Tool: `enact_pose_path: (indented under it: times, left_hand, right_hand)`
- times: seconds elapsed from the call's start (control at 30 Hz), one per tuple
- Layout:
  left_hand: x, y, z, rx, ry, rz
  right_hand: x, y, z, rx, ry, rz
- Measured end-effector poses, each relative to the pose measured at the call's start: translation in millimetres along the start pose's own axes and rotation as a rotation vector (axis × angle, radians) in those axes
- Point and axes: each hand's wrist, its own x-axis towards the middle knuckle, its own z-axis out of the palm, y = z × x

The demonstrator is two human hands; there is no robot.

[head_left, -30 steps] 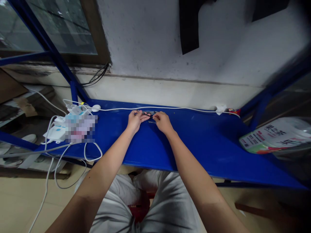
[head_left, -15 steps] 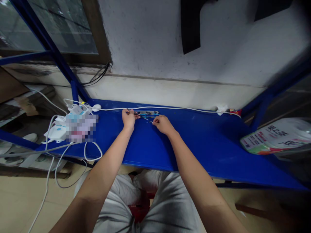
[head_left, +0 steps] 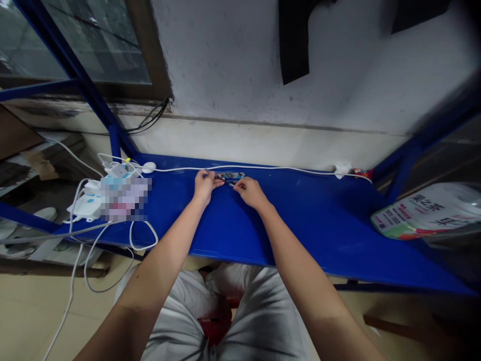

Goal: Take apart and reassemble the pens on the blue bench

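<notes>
Over the blue tabletop my two hands meet at a slim dark pen. My left hand is closed on the pen, which slants down to the right. The fingers of my right hand pinch a short, thin pen part at the pen's right end. The ends seem to touch, but whether one sits inside the other I cannot tell. Just behind the fingertips lie several pens with blue and black markings, side by side and partly hidden by my left hand.
White power strips and looping cables crowd the table's left end. A white cord runs along the back by the wall. At the right lies a large labelled plastic bottle; a small red packet is at the back right.
My left hand has moved slightly right, bringing the pen's end up to the part in my right hand. The gap between the two pieces has closed.
</notes>
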Motion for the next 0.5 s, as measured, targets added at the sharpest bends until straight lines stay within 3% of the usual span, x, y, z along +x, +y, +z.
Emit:
enact_pose_path:
  times: [0.2,0.5]
  left_hand:
    - [-1.3,-7.2,1.8,0.012,-0.186,-0.008]
    - [-0.4,-8.8,5.5,-0.054,-0.226,0.105]
  right_hand:
    - [0.1,-5.6,6.2,0.156,0.074,-0.003]
    - [1.0,-7.3,11.7,0.268,0.078,0.038]
